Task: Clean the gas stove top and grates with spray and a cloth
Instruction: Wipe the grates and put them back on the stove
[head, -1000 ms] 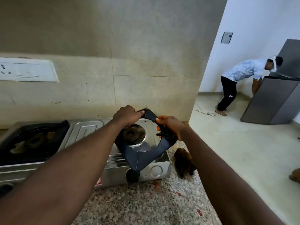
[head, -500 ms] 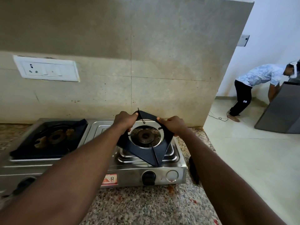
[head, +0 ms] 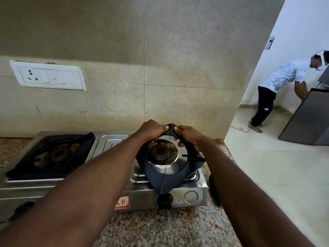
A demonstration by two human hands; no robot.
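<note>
A steel two-burner gas stove (head: 114, 147) stands on a speckled granite counter. My left hand (head: 151, 130) and my right hand (head: 188, 136) both grip the far edge of a dark blue grate (head: 160, 179), which is tilted over the right burner (head: 161, 152) with its near corner hanging past the stove's front. The left burner keeps its own dark grate (head: 53, 155), with brown grime around it. No spray bottle or cloth is in view.
A black knob (head: 164, 200) sits on the stove front. A dark object (head: 214, 189) lies on the counter just right of the stove. A white switch plate (head: 48, 75) is on the tiled wall. A person (head: 283, 82) bends over a grey refrigerator (head: 309, 118) at the right.
The view has swung left and closer. Both hands have moved together on the grate's far edge, and the grate has shifted toward the stove's front.
</note>
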